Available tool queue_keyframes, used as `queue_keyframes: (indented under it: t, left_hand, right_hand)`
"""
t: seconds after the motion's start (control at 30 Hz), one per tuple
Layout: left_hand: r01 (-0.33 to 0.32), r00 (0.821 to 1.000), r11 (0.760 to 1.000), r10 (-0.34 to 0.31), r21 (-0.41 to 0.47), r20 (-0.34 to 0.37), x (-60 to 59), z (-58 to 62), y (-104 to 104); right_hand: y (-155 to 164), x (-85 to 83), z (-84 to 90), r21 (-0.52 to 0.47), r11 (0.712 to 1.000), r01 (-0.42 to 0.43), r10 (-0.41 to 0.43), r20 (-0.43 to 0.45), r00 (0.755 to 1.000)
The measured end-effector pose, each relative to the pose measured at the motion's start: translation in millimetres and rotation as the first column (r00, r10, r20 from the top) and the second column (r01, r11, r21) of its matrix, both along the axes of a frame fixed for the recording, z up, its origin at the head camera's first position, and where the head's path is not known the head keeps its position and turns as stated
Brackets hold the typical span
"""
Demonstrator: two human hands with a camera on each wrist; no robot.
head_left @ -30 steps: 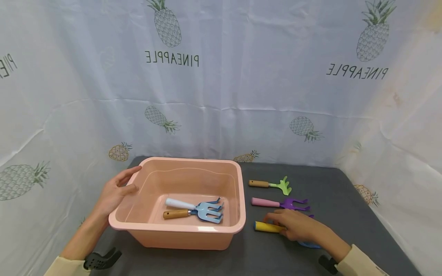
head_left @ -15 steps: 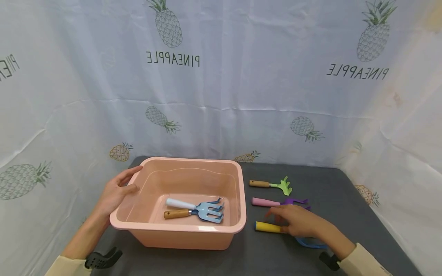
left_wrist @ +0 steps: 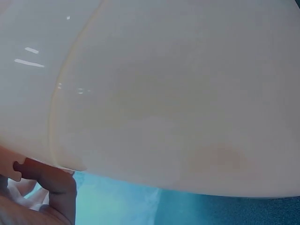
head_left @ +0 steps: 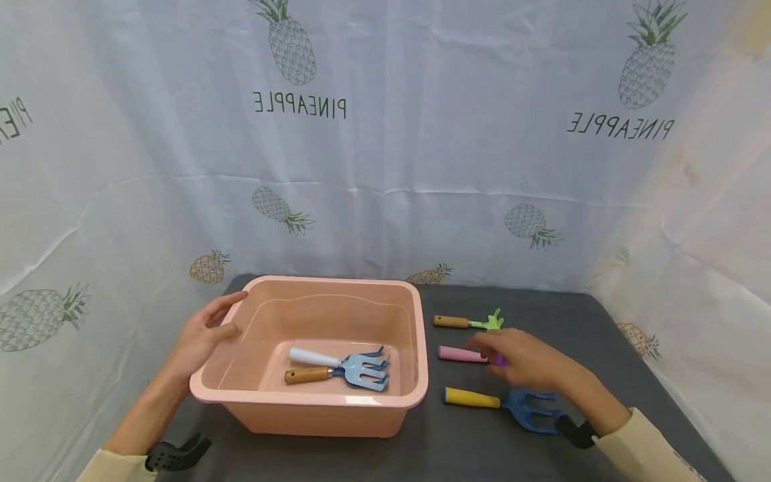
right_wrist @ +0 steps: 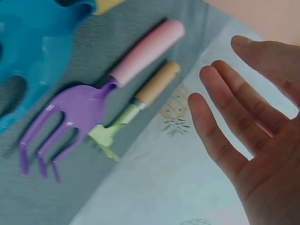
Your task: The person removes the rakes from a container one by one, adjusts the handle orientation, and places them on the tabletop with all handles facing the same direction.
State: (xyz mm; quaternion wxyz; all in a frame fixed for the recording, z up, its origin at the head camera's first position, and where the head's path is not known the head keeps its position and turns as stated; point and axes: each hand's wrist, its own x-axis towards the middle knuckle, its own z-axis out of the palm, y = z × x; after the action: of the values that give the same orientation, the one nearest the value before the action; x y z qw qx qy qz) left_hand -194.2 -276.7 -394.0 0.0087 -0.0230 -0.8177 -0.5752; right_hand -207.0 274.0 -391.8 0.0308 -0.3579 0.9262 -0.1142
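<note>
A pink plastic basin (head_left: pixel 415 335) stands on the dark table. In it lie a white-handled fork (head_left: pixel 313 355) and a wood-handled blue fork (head_left: pixel 361 375). My left hand (head_left: pixel 219 314) holds the basin's left rim, thumb over the edge; the left wrist view shows that thumb (left_wrist: pixel 61 187) against the basin wall (left_wrist: pixel 178 93). My right hand (head_left: pixel 482 347) hovers with fingers spread just above the pink-handled purple fork (head_left: pixel 460 353), holding nothing. In the right wrist view the open right hand (right_wrist: pixel 225 65) is beside the pink handle (right_wrist: pixel 145 51) and purple tines (right_wrist: pixel 79 108).
A wood-handled green rake (head_left: pixel 470 323) lies behind the purple fork. A yellow-handled blue fork (head_left: pixel 500 402) lies in front of it, near the table's front. Pineapple-print cloth (head_left: pixel 385 167) walls the table at the back and sides.
My right hand left the yellow-handled blue fork and moved back over the pink-handled purple fork, uncovering the blue head. The left hand stayed on the basin rim.
</note>
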Motion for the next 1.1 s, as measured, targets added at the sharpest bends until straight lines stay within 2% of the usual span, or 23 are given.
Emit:
queue_keyframes:
  t: [0.4, 0.6, 1.1]
  left_hand:
    - [0.008, 1.000, 1.000, -0.008, -0.023, 0.007, 0.2, 0.2, -0.9]
    - [0.020, 1.000, 1.000, -0.020, -0.011, 0.015, 0.4, 0.1, -0.6]
    - [0.021, 1.000, 1.000, -0.021, 0.003, 0.014, 0.4, 1.1, -0.4]
  right_hand:
    - [-28.0, -9.1, 31.8, -0.012, 0.999, -0.031, 0.030, -0.080, 0.996]
    - [-49.1, -13.6, 54.4, -0.027, 0.997, -0.067, 0.063, -0.118, 0.991]
    - [-106.9, -19.0, 102.0, -0.044, 0.986, -0.160, 0.152, -0.161, 0.975]
